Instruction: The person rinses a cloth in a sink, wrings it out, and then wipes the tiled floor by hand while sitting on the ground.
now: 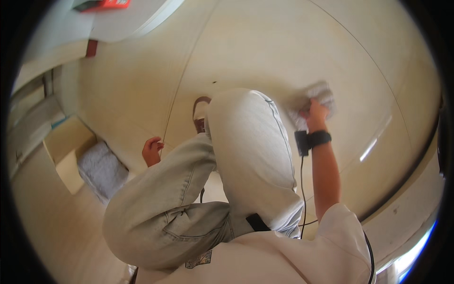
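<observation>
Low over a pale tiled floor (248, 49), my right hand (318, 113) grips a crumpled grey cloth (321, 93), which lies against the tiles and is blurred. A black strap with a small box and a cable is on that wrist. My left hand (152, 151) hangs beside my bent left knee, its fingers loosely curled and holding nothing that I can see. A small dark speck (214, 82) lies on the floor ahead of my knees.
To the left, a grey cloth-like bundle (103, 170) rests by an open cardboard box (69, 142). A red object (113, 4) is at the upper left. A black cable (302, 198) runs down beside my right leg. A pale ledge (397, 213) borders the floor at lower right.
</observation>
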`<state>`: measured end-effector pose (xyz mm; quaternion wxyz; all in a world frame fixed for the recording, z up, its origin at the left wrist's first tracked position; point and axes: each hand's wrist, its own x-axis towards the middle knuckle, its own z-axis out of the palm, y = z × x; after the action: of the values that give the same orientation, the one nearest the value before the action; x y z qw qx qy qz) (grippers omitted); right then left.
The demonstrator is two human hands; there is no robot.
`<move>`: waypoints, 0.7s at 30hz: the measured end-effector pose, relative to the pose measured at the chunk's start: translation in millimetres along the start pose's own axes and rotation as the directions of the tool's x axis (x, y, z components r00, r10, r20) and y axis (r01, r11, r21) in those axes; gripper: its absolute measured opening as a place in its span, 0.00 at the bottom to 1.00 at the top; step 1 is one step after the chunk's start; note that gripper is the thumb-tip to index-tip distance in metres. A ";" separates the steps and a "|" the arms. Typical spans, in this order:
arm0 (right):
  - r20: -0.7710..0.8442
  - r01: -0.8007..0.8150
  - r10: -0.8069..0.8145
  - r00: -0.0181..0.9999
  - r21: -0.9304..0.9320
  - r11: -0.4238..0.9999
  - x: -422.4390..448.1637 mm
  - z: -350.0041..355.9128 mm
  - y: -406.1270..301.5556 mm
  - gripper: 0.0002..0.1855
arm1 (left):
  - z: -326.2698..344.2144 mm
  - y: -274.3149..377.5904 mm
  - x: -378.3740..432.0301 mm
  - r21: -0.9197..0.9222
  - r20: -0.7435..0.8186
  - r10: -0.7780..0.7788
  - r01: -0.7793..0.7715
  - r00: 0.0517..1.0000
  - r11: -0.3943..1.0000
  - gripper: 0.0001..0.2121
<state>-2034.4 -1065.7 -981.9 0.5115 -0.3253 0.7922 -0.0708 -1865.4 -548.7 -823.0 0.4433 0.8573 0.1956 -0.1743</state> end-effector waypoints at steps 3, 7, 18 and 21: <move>0.134 0.219 -0.190 0.973 -0.247 0.944 -31.2 55.0 -64.6 0.37 | 11.0 -11.3 -11.9 0.107 0.068 0.065 -0.072 0.996 0.992 0.08; 0.462 0.648 -0.454 0.762 -0.547 0.530 -79.5 130.5 -91.3 0.42 | -12.9 -55.2 -37.2 0.110 0.061 0.040 -0.047 0.997 0.993 0.08; 0.936 0.768 -0.323 -0.139 -0.103 -0.632 -187.2 267.3 -39.1 0.26 | -52.6 -117.0 -89.0 -0.342 0.153 -0.145 0.190 0.977 0.920 0.13; 0.916 0.580 -0.157 -0.368 0.094 -0.809 -209.9 268.5 -6.9 0.26 | -51.3 -79.6 -84.3 -0.269 0.108 -0.248 0.268 0.963 0.925 0.14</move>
<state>-1745.7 -888.5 -943.7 0.0576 -0.9863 -0.1474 0.0475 -1970.6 -479.2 -810.3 0.5403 0.7456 0.3133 -0.2323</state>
